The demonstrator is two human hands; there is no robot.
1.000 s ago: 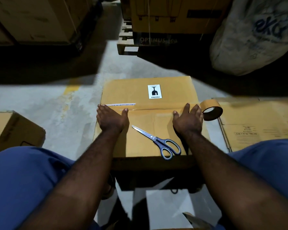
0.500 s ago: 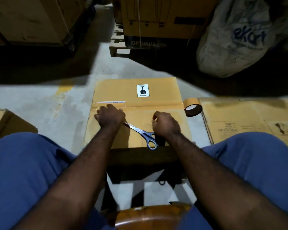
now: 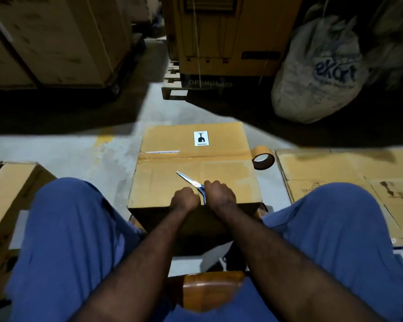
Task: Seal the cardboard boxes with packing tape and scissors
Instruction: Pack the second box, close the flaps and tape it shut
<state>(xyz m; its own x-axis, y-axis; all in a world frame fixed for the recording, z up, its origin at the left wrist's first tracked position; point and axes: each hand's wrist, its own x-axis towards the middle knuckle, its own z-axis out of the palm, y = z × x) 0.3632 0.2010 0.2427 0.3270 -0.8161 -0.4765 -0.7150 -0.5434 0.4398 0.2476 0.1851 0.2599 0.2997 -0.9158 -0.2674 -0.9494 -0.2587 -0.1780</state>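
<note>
A closed cardboard box (image 3: 221,173) with a fragile sticker stands on the floor between my knees, brown tape running along its top seam. The brown tape roll (image 3: 262,158) hangs at the box's right edge, still joined to that strip. The scissors (image 3: 187,178) lie on the near flap with their blades pointing far left. My right hand (image 3: 219,196) curls over their blue handles and hides them. My left hand (image 3: 184,201) is a fist right beside it at the box's near edge, with nothing visible in it.
Flattened cardboard (image 3: 349,177) lies on the floor to the right. Another box (image 3: 12,189) stands at my left knee. Large cartons on pallets (image 3: 221,43) and a white sack (image 3: 316,70) fill the back. A wooden stool edge (image 3: 209,289) shows below me.
Both hands left the taped seam and drew back to the box's near edge. My right hand closed over the scissors' handles. My left hand curled into a fist beside it.
</note>
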